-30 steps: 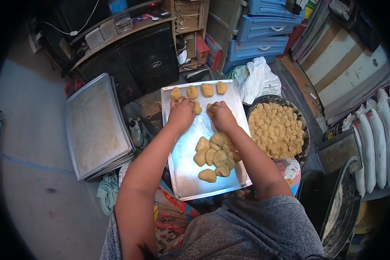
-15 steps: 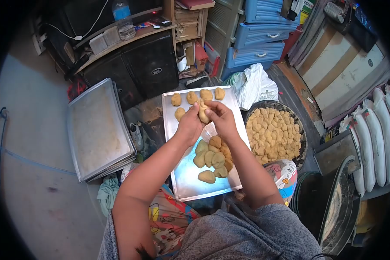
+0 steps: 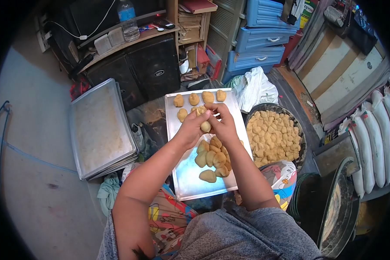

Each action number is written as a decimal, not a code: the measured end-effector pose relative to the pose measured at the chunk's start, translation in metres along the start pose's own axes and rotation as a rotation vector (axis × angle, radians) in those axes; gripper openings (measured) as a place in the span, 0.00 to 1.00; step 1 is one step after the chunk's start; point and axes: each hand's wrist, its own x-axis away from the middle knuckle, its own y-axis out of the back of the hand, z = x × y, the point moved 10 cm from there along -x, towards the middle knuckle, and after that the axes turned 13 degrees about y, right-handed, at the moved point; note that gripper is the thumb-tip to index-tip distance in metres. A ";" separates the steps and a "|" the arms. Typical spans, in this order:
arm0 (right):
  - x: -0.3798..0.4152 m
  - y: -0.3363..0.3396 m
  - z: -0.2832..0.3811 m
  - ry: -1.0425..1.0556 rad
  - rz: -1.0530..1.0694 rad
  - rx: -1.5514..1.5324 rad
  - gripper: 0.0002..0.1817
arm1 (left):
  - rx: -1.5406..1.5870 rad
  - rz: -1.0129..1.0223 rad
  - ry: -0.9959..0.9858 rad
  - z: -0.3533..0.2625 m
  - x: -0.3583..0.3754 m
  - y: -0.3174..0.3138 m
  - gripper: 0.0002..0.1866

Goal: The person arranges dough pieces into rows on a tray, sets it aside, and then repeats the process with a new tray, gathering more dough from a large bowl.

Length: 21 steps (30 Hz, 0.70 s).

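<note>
Both hands meet over the upper half of a metal baking tray [image 3: 184,184]. My left hand [image 3: 191,130] is closed around a piece of dough [image 3: 206,127], whose pale end shows below the fingers. From the other side, my right hand [image 3: 223,125] pinches the same piece; the fingers hide most of it. Beyond the hands, several rounded dough lumps [image 3: 194,99] sit in a row along the tray's far edge, with another lump [image 3: 182,115] below on the left. Nearer me lies an overlapping pile of flattened dough pieces [image 3: 209,158], partly behind my right forearm.
Right of the tray stands a round dark tub [image 3: 303,149] filled with dough pieces [image 3: 274,134]. A stack of baking trays [image 3: 102,130] is at left. Behind are a white plastic bag [image 3: 258,89], blue drawers [image 3: 260,45] and a black cabinet [image 3: 149,65]. White sacks [image 3: 368,147] stand far right.
The dough piece has turned and dropped lower between my hands, its end now poking out beneath the fingers. My right fingers have curled further over it. The view has shifted slightly.
</note>
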 end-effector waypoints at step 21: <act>-0.011 0.003 -0.140 -0.241 0.193 0.376 0.11 | -1.598 -0.564 -0.219 -0.015 -0.033 0.053 0.22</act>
